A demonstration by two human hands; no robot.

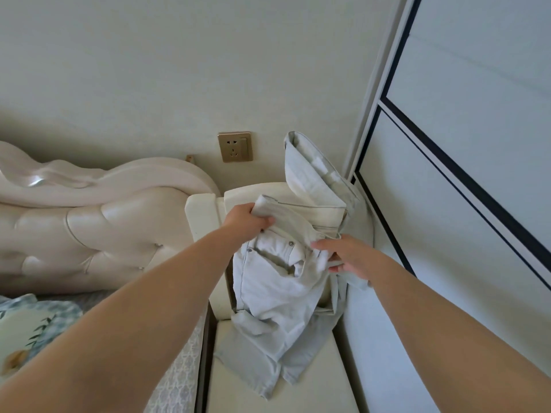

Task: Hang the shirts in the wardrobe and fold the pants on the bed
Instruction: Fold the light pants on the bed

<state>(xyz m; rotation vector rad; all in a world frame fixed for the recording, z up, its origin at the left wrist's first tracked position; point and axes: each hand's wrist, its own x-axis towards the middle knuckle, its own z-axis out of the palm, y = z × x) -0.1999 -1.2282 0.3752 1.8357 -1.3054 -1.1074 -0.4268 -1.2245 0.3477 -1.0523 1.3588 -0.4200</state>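
One pair pale pants, frame centre, lifted; legs trail onto cream bedside tabletop at 6 o'clock. Two hands on waistband: left hand grip wrapped round band, right hand grip pinching fabric. One bed at 8 o'clock, one wardrobe door at 3, one wall socket at 12.

This corner is tight. The wardrobe door closes off the right side, the tufted headboard the left, and the wall with its socket stands straight behind. Between them the pale pants cover most of the cream bedside stand, one leg rearing above its back edge. Its near edge lies bare, and there is open room leftward over the bed.
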